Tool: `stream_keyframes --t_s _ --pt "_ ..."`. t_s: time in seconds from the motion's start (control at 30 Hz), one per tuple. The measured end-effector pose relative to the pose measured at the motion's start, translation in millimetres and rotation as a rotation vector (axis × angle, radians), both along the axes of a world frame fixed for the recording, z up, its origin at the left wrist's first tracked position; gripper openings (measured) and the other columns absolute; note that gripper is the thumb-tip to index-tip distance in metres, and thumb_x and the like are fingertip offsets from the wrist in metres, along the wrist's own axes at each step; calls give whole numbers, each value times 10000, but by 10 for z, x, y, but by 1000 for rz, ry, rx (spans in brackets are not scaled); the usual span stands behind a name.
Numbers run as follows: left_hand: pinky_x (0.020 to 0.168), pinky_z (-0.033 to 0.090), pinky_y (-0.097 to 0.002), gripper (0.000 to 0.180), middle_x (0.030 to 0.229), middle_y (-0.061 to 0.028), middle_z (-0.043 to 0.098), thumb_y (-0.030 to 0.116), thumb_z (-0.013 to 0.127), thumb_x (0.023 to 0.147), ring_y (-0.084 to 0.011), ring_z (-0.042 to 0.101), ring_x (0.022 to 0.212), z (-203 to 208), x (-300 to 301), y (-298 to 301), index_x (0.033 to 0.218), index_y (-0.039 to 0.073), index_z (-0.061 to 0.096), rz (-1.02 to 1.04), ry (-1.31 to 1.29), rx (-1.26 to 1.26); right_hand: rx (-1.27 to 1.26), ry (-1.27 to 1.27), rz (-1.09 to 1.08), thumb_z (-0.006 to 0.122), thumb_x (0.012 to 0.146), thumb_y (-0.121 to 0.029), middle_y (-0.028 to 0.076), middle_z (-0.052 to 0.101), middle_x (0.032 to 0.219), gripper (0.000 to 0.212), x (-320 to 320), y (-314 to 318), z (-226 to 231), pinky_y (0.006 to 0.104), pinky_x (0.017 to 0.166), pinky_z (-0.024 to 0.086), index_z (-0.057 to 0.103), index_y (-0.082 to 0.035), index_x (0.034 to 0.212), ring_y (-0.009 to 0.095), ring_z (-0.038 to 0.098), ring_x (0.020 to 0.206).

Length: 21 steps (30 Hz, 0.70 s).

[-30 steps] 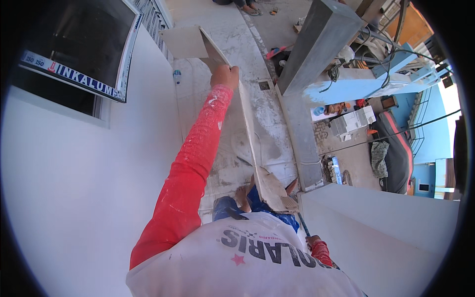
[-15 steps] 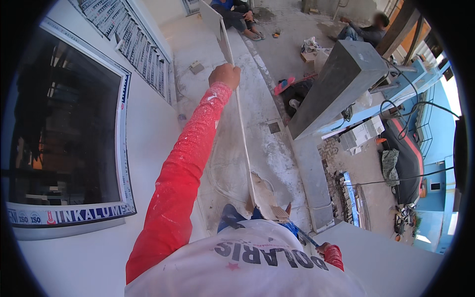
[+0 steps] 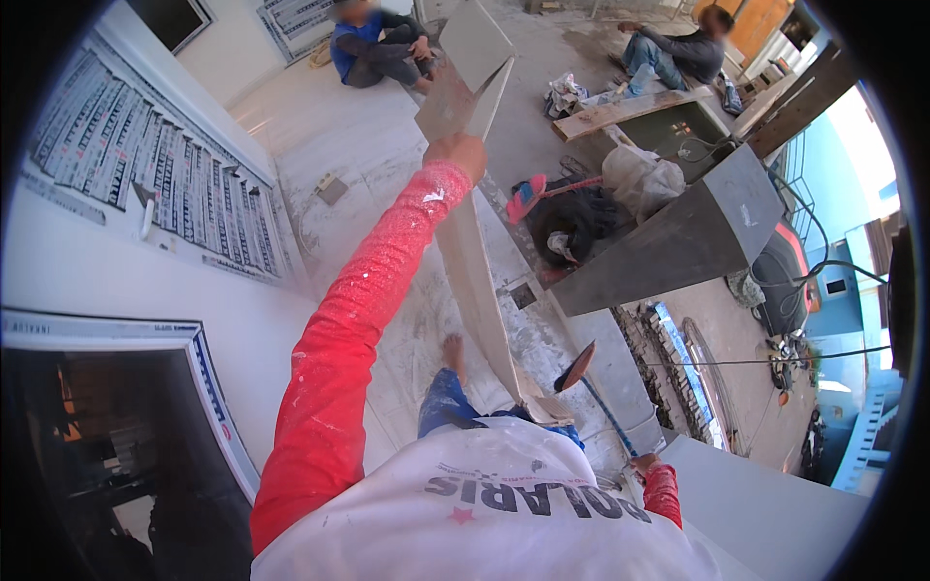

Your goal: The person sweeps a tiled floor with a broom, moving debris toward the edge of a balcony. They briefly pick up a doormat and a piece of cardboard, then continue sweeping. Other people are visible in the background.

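In my raised left hand I grip a long, thin, pale board by its edge. Its wide upper end rises past my fingers, and its lower end reaches down to my waist. My right hand, low at my right side, is closed around a blue-handled tool. A flat reddish-brown blade or head shows at the tool's far end; its exact kind I cannot make out. Dusty red sleeves cover both arms. One bare foot shows on the floor beside the board.
Two people sit ahead, one at the far left, another at the far right. A grey pillar stands to my right, near a plastic bag and dark bundle. Windows line the left wall. A drain marks the floor.
My view has shifted forward and turned, bringing the seated people further into sight. The board has tilted to show more of its face, and the tool's head has come out beside it.
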<state>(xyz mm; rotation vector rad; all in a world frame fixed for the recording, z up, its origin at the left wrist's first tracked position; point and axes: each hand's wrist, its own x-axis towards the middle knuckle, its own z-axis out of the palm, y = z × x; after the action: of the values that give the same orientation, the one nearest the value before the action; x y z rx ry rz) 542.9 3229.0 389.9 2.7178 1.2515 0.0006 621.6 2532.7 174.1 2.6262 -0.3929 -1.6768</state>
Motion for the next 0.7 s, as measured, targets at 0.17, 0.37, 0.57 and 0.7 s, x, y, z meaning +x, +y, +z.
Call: stream_keyframes --t_s 0.17,0.37,0.57,0.7 --pt "785 527 -433 339 979 -176 668 111 509 891 -344 653 927 31 369 613 1230 93 524 -215 104 4 -23 -20 -177 580 877 -299 39 515 544 264 -330 610 307 369 402 354 604 -50 795 173 463 418" --pt "802 512 -440 426 1012 -157 657 63 520 860 -343 637 946 -11 1344 1247 1254 224 503 -425 42 -43 9 26 -436 597 875 -265 42 487 507 265 -654 999 234 356 390 351 583 -20 773 170 453 391" --pt "831 494 -431 376 1024 -149 656 71 480 864 -345 632 923 -132 2518 1574 1200 213 574 -646 -51 68 -64 64 -446 620 858 -282 62 570 588 273 -672 1587 -302 350 447 397 638 -23 777 168 526 484" --pt "861 468 -385 400 1064 -149 646 58 450 871 -324 632 921 16 2915 1908 1218 197 591 -656 15 -187 -5 142 -670 614 882 -283 50 557 596 275 -497 1971 -323 352 423 364 609 -32 767 164 489 455"
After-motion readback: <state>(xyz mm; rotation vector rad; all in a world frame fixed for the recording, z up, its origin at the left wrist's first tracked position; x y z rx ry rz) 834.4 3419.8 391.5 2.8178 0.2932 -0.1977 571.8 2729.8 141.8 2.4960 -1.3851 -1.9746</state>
